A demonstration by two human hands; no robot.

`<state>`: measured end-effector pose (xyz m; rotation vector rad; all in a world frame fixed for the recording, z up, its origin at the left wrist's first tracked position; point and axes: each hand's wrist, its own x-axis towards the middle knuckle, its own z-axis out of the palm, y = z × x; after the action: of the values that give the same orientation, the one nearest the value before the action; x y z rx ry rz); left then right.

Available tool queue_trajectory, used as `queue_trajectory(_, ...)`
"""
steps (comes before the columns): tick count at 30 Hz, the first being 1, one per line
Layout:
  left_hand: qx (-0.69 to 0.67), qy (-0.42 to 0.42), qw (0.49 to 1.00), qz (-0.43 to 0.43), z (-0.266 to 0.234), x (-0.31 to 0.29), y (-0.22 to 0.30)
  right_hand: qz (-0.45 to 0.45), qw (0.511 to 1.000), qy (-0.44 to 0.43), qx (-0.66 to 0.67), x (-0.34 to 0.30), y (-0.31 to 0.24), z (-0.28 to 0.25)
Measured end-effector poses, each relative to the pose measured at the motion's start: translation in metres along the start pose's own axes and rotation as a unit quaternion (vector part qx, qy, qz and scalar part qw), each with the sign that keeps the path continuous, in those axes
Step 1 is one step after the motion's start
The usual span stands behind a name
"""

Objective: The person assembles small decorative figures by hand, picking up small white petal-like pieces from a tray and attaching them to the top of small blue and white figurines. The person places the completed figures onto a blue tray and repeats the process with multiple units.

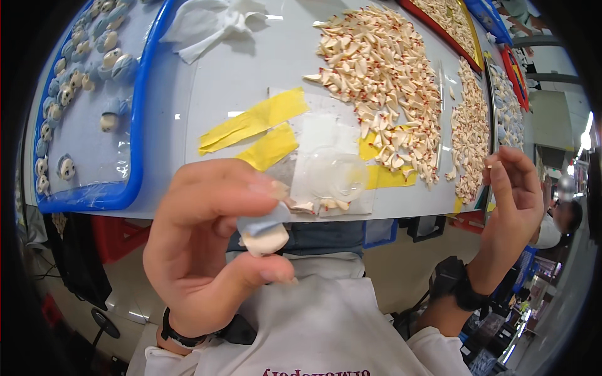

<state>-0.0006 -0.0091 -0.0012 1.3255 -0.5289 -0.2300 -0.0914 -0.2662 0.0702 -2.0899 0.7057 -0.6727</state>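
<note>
My left hand point(210, 244) is raised close to the camera and pinches a small doll head point(265, 232), cream-coloured with a pale blue cap, between thumb and fingers. My right hand point(513, 203) is up at the right, thumb and forefinger pinched on a tiny cream piece point(490, 166) that is barely visible. On the white table point(251, 69) a large heap of small cream, red-tipped pieces point(382, 81) lies beyond my hands. A clear round dish point(335, 175) sits on a taped clear sheet near the table's front edge.
A blue tray point(135, 182) at the left holds several blue-capped doll heads. Yellow tape strips point(254, 119) and a crumpled white cloth point(210, 22) lie on the table. More trays with pieces run along the right. Another person sits at the far right.
</note>
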Motion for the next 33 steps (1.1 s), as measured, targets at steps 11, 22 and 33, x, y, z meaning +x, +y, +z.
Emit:
queue_trajectory(11,0.011,-0.028,0.999,-0.020,-0.017,-0.006,0.007,0.048,0.985,-0.126,0.107,-0.019,-0.018,0.035)
queue_trajectory(22,0.020,-0.059,0.997,0.035,-0.019,-0.003,0.004,-0.021,0.986,-0.122,0.111,-0.020,-0.020,0.041)
queue_trajectory(33,-0.036,-0.071,0.997,-0.004,-0.013,-0.003,0.007,-0.054,0.971,-0.173,0.154,-0.022,-0.031,0.043)
